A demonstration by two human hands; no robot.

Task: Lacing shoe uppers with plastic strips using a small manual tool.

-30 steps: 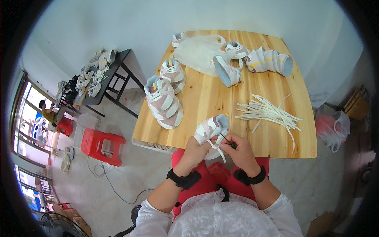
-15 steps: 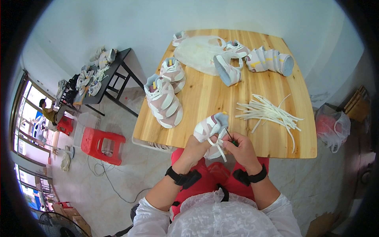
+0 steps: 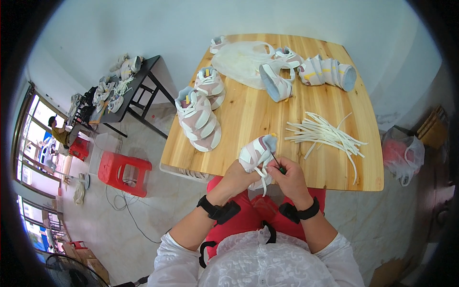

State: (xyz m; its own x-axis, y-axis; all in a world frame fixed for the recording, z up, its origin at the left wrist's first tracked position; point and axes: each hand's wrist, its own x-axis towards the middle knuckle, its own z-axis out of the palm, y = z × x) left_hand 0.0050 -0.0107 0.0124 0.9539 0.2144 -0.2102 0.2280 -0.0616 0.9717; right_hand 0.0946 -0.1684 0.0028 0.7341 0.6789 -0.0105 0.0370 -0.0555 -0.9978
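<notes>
Over the near table edge, my left hand (image 3: 236,180) is closed around the side of a white and pinkish shoe upper (image 3: 254,152) with a pale blue lining. A white lace (image 3: 264,181) hangs from its front. In my right hand (image 3: 292,179) is a thin pointed tool with a dark green handle (image 3: 283,170), its metal shaft against the upper's opening. The fingertips of that hand also press close to the lace; whether they pinch it is unclear. To the right on the table lies a loose bundle of white laces (image 3: 327,136).
Laced uppers (image 3: 198,117) are stacked at the table's left. Behind are a clear plastic bag (image 3: 241,60), a lone upper (image 3: 276,82) and a nested row of uppers (image 3: 327,74). A red stool (image 3: 124,173) and a dark table (image 3: 136,86) stand to the left; a person sits farther off.
The upper has shifted slightly right and turned a little in my left hand. The lace end has swung to the left. My right hand and its tool have tilted slightly lower.
</notes>
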